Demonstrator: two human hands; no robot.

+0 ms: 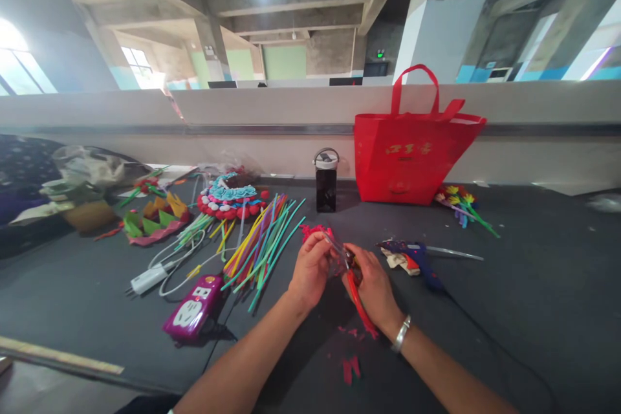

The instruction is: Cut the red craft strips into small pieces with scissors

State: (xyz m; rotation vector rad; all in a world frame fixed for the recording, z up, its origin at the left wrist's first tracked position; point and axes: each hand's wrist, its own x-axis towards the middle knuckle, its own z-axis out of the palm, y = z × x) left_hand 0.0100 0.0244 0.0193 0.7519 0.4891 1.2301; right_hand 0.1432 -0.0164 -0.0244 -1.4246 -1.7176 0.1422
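My left hand [310, 270] is closed in a pinch on a small red craft piece [315, 231] held just above the dark table [533, 284]. My right hand [373, 284] is closed round red-handled scissors [359, 301], whose blades [337, 247] reach up to the red piece. A silver bracelet [402, 334] sits on my right wrist. Red scraps [350, 367] lie on the table below my hands.
A pile of coloured sticks [262, 239] lies left of my hands, with a purple power strip [193, 308] and white plug [148, 279] nearer. A blue glue gun [414, 253], a dark bottle [326, 181], a red bag [410, 145] and paper flowers [460, 202] stand behind.
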